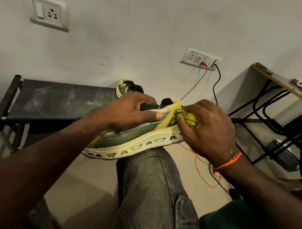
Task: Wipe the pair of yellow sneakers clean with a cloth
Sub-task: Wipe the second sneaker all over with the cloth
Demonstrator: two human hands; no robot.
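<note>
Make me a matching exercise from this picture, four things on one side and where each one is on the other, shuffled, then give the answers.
Things
1. cloth
2. held sneaker
3. other sneaker
4. orange band

Places
A. on the black bench by the wall
B. round the right wrist
C. bunched in the right hand
D. resting on the knee, gripped by the left hand

Pairs: 1-C, 2-D, 3-A, 4-B

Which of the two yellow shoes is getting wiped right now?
The near sneaker, lying across the person's knee. The left hand holds it while the right hand presses the cloth against it. The other sneaker sits untouched behind.
</note>
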